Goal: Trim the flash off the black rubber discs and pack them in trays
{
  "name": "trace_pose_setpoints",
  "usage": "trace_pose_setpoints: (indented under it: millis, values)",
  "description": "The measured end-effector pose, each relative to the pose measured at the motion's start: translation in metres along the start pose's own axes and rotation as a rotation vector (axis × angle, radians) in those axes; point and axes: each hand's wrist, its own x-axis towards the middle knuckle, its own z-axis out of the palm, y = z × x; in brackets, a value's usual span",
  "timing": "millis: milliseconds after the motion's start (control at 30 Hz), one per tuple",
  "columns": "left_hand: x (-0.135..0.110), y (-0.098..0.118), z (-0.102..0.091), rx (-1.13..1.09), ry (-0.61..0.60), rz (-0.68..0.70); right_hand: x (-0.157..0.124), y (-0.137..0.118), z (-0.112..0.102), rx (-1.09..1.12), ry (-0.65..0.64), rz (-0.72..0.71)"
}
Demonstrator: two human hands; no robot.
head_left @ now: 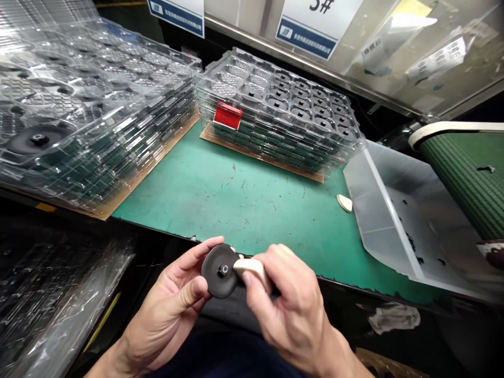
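My left hand (165,310) grips a dark round rubber disc (219,271) with a small metal insert at its centre. The thumb rests on the disc's face and the fingers curl behind it. My right hand (291,299) pinches a cream-white curved block (252,270), which presses against the disc's right edge. A similar cream piece (344,203) lies on the green mat, near the translucent bin.
Stacks of clear plastic trays (279,110) stand on cardboard on the green work mat (220,205), one with a red label. More stacks (90,110) fill the left. A translucent plastic bin (401,210) holding dark bits sits right, beside a green conveyor belt (464,173).
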Motion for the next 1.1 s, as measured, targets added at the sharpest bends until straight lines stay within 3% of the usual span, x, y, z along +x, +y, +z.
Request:
trace_pose_setpoints:
  millis: [100,233,367,433,533,767,1000,1100]
  values:
    - [-0.002,0.001,0.000,-0.014,0.020,-0.061,0.000,0.002,-0.003,0.058,-0.065,-0.113]
    - [-0.001,0.001,-0.001,0.000,-0.003,-0.118,0.000,0.003,-0.006,-0.055,-0.081,-0.045]
    - [0.001,0.001,-0.002,-0.006,0.024,-0.121,0.000,0.003,-0.007,-0.027,-0.169,-0.136]
    - [0.000,0.001,-0.003,0.005,0.024,-0.150,0.000,0.006,-0.008,-0.075,-0.151,-0.120]
    - [0.000,0.000,-0.005,0.028,0.000,-0.215,0.003,0.011,-0.010,-0.173,-0.139,-0.096]
    - [0.002,-0.010,-0.008,-0.061,-0.152,-0.245,0.008,0.009,-0.014,-0.204,-0.271,-0.209]
    - [0.003,-0.027,-0.012,-0.130,-0.118,-0.385,0.014,0.004,-0.014,-0.216,-0.380,-0.344]
    - [0.004,-0.023,-0.012,-0.149,-0.043,-0.327,0.011,0.005,-0.012,-0.242,-0.321,-0.270]
